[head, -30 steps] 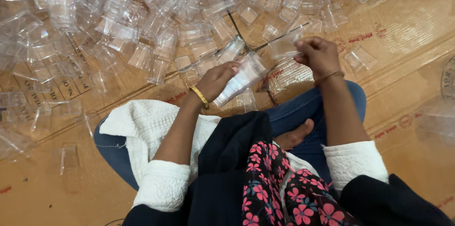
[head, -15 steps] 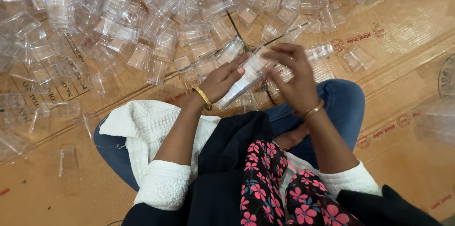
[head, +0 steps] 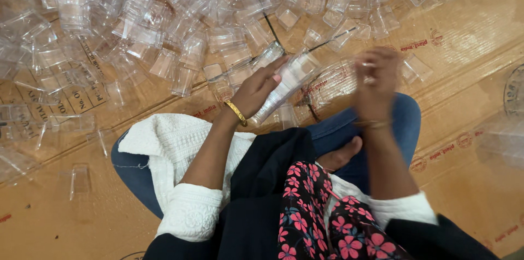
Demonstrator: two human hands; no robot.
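The left hand [head: 256,92] grips a stack of clear plastic cases [head: 286,82]. The blurred right hand [head: 376,82] is raised beside it; its fingers' state is unclear. More cases [head: 164,31] cover the cardboard floor [head: 480,52].

from my feed i see only floor – no walls, windows or furniture in view. the floor [head: 480,36] is covered with flattened brown cardboard sheets [head: 469,194], printed with red and black marks, their edges and fold lines running diagonally. the light is soft and even – warm on the cardboard, with faint shadows along the seams and in the lower left corner.
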